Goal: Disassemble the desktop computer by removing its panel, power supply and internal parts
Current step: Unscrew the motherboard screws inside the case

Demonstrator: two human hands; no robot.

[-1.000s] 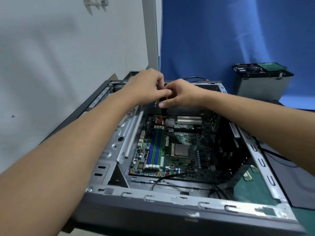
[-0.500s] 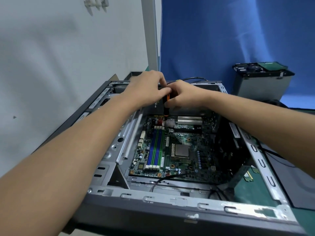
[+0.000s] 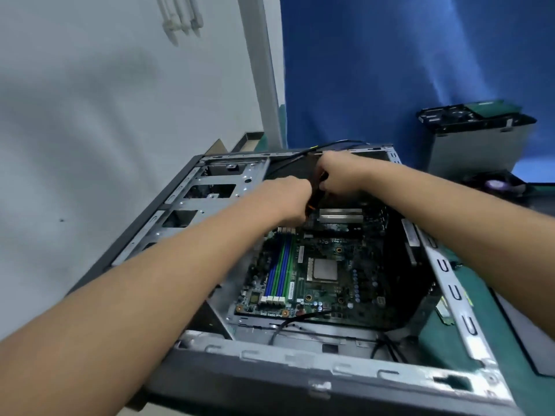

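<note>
Both our hands curl round the black-and-orange cable bundle [image 3: 314, 190], our left hand [image 3: 286, 199] low by the board, our right hand [image 3: 339, 175] just above. The bundle sits at the far end of the motherboard [image 3: 318, 265], inside the open computer case [image 3: 300, 354] on a green mat [image 3: 515, 385].

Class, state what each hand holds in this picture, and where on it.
Both grip the black-and-orange cable bundle over the far end of the motherboard: left hand lower down, right hand higher up.
</note>
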